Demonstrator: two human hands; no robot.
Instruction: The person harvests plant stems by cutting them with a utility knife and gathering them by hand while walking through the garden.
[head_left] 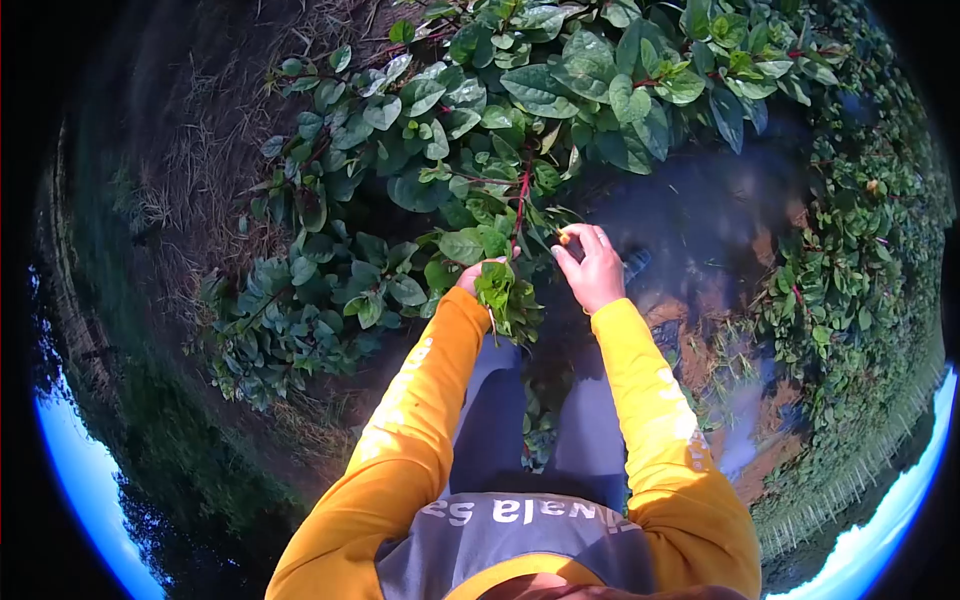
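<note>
My left hand [474, 277] is closed around a bunch of picked leafy greens [508, 302], whose bright leaves hang below the fingers and hide part of them. Right above it, a thick reddish stem [524, 190] runs down from the leafy vine plant [440, 150] to the hand. My right hand [597, 272] is just to the right, apart from the left one, with thumb and fingers pinched together. A small yellow-orange spot [564, 238] shows at its fingertips; what it belongs to is too small to tell.
Dense glossy vine leaves [590, 75] spread ahead of me. Wet, dark ground with water [690, 215] lies to the right, and another row of plants [850, 270] beyond it. Dry straw-covered soil [200, 150] is at the left. My legs [490, 410] stand beneath my arms.
</note>
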